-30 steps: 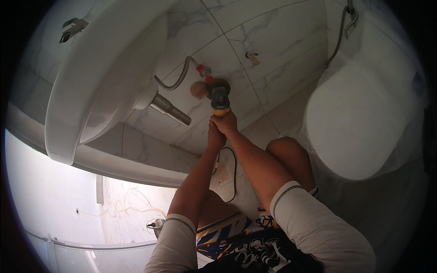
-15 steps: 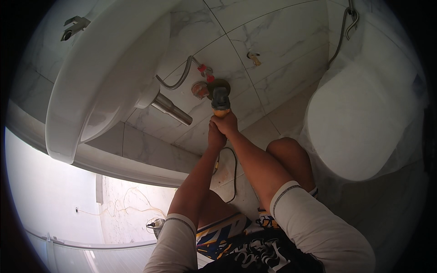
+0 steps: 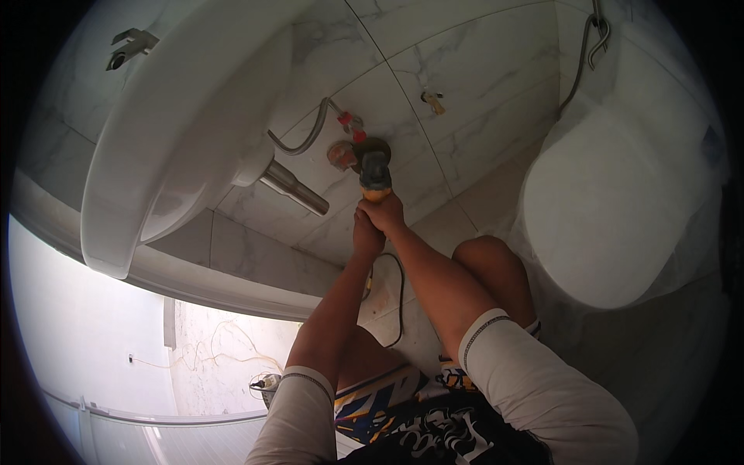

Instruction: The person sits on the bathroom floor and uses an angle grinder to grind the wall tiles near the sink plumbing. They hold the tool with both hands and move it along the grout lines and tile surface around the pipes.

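A corded power tool (image 3: 374, 172) with a grey head and a yellow-orange body is pressed to the marble-tiled wall below the sink, beside a round reddish wall opening (image 3: 339, 154). My right hand (image 3: 386, 212) wraps the tool's body from the right. Just below and to the left of it, my left hand (image 3: 365, 233) grips the same handle. Both arms reach forward from my lap, and the tool's black cord (image 3: 398, 304) loops down across the floor between them.
A white wall-hung sink (image 3: 178, 132) with a chrome drain pipe (image 3: 294, 188) and a flexible hose (image 3: 307, 139) hangs at left, red valves (image 3: 349, 124) above the tool. A brass wall fitting (image 3: 432, 101) sticks out. A plastic-wrapped toilet (image 3: 620, 209) stands at right, close to my knee (image 3: 488, 260).
Both hands and the tool stay at nearly the same spot on the wall; only a slight shift of the tool head shows.
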